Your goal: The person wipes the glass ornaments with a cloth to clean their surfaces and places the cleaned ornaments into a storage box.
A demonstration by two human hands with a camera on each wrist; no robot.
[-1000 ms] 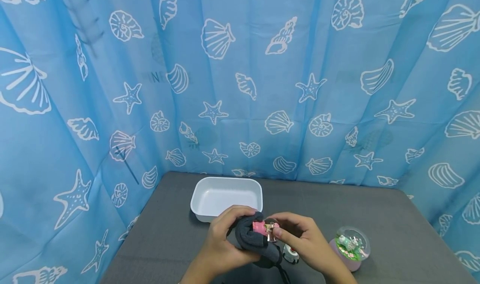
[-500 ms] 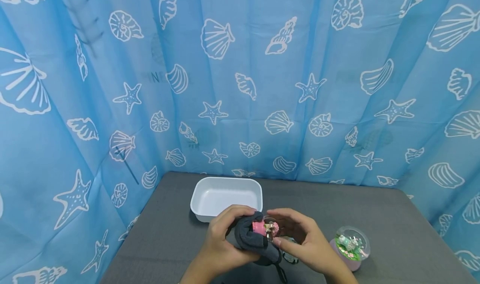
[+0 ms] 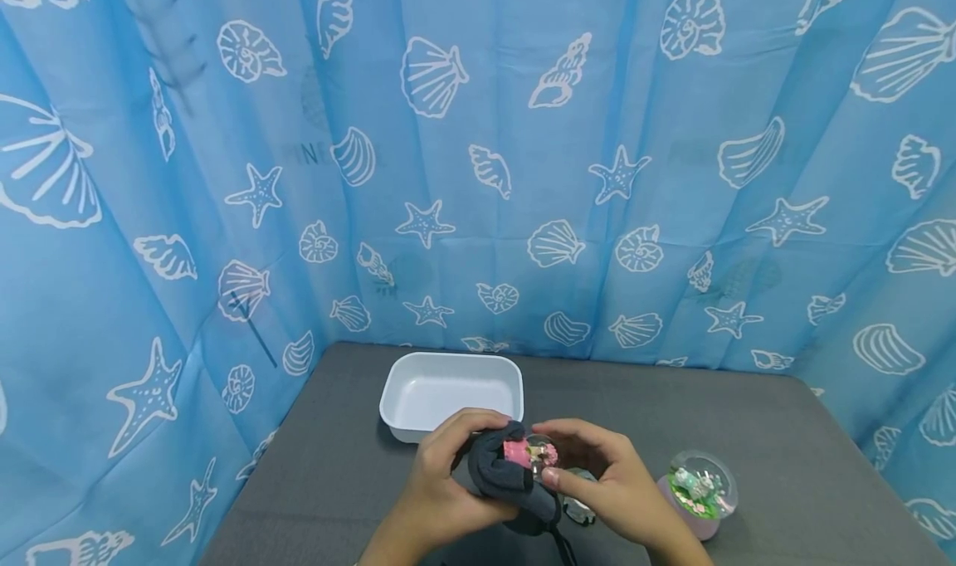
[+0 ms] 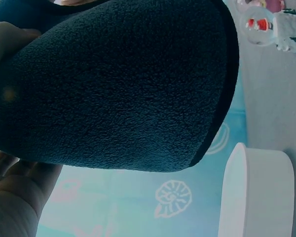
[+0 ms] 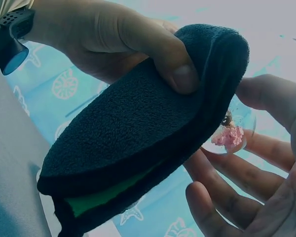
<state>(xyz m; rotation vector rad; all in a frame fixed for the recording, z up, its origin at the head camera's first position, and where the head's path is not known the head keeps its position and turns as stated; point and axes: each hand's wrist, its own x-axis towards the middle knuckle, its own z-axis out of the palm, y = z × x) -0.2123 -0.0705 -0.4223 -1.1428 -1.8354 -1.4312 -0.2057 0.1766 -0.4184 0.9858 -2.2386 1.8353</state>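
Observation:
My left hand grips a folded dark grey cloth with black edging and a hanging loop. Wrapped in it is a small snow globe with a pink base, lying on its side, its clear dome toward the right. The right hand holds that dome between thumb and fingers. In the right wrist view, pink flowers show inside the dome, and a strip of green lining peeks from the cloth's fold. Beneath the hands, partly hidden, sits a second snow globe with a white base.
A white rectangular container stands behind the hands on the grey table. To the right is a larger snow globe with a lilac base and green figures. A blue shell-patterned curtain surrounds the table at the back and sides.
The right fingers loosened from the pink snow globe, then came back around its dome, with the thumb against the near side. The left hand and the cloth stay almost still.

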